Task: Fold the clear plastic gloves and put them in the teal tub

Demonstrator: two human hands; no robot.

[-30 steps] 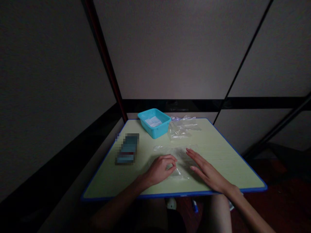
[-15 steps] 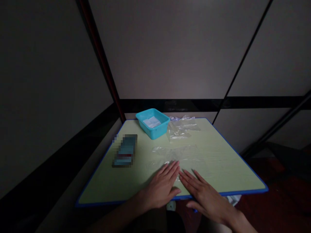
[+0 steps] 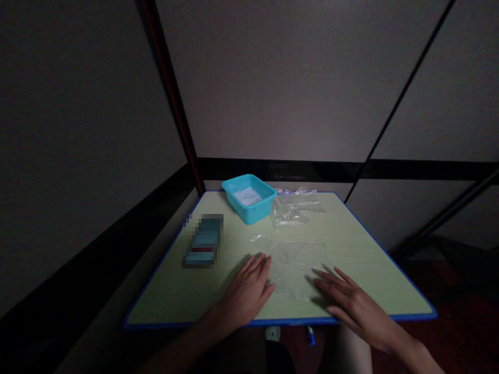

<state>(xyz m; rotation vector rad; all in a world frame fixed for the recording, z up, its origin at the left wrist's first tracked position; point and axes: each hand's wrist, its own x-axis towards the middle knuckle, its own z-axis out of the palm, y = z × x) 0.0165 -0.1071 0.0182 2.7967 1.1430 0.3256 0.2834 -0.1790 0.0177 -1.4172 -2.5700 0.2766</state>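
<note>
1. Left hand: laid flat, fingers spread and extended, palm down on the table; its fingertips rest at the left edge of the clear plastic bag. It grips nothing.
2. Right hand: likewise flat and open, fingers pointing toward the bag's right edge, touching or just beside it; nothing is held.
3. Clear plastic bag: lies spread on the table between the two hands, near the front edge, with faint wrinkles visible across its surface.
4. Progress, as judged from the layout: the bag appears largely flattened, both palms pressing outward at its sides; some creases remain, so the smoothing looks unfinished.
5. Pile of clear bags: crumpled, at the far side of the table, just beside the blue tub.
6. Blue tub: holds something pale; what it is cannot be told.
7. Dark flat object: blurred, left of the bag, well apart from both hands.
</note>
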